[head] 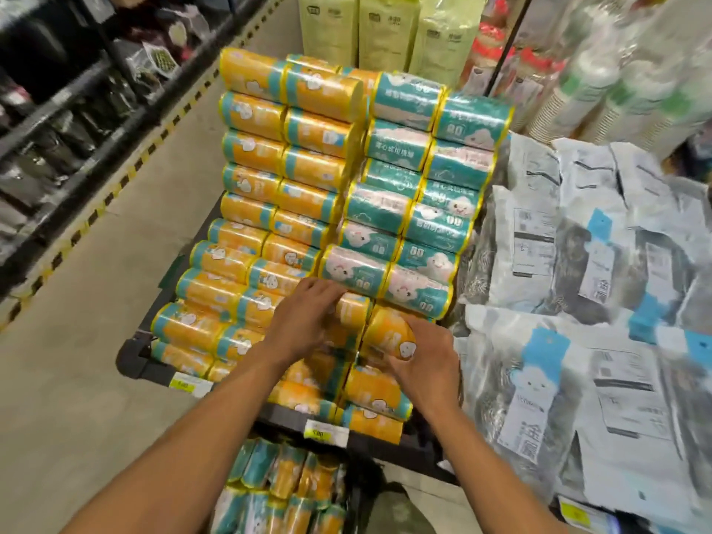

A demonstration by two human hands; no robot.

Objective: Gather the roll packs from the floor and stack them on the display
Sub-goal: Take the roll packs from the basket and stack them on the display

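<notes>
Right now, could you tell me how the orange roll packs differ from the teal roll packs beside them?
The orange roll packs are orange with teal bands; the teal roll packs are teal with pale cloud panels. Orange ones fill the left columns and front, teal ones the right. The left hand and right hand hold orange ones, no teal. Both lie sideways in stacked rows.

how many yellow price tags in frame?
3 price tags: one at the front-left corner of the display, one on its front edge, one bottom right, below the grey bags. The forearms may hide more.
</notes>
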